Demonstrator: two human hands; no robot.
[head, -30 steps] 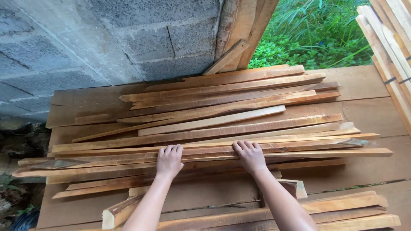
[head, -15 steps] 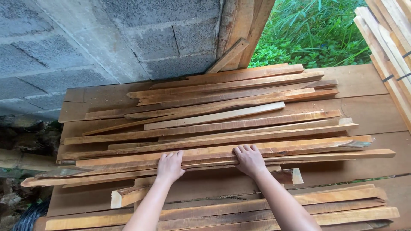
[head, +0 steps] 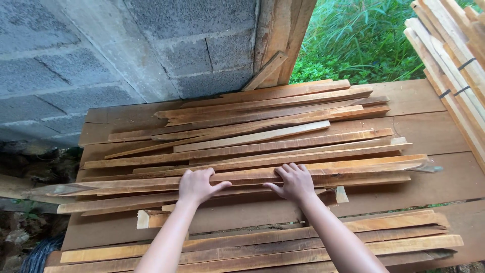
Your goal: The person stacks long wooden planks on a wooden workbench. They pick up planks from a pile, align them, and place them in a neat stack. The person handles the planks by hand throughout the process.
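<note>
A loose pile of long, thin wooden slats [head: 262, 136] lies lengthwise across a wide plank platform [head: 434, 131]. My left hand [head: 198, 185] and my right hand [head: 293, 182] sit side by side on the nearest long slats [head: 353, 169] of the pile. On each hand the fingers curl over the top of these slats and the thumb presses their near edge. A short pale offcut [head: 146, 218] lies just in front of my left wrist. More long slats [head: 394, 237] lie at the platform's near edge under my forearms.
A grey concrete block wall [head: 101, 60] rises behind the pile, with boards [head: 278, 45] leaning in its corner. A bundle of pale strapped slats [head: 454, 65] slants down the right side. Green plants [head: 364, 40] fill the gap beyond. Rubble and ground [head: 25, 227] lie left of the platform.
Both hands have kept hold of the same long slats and have drawn them slightly toward me. The view has swung a little to the left.
</note>
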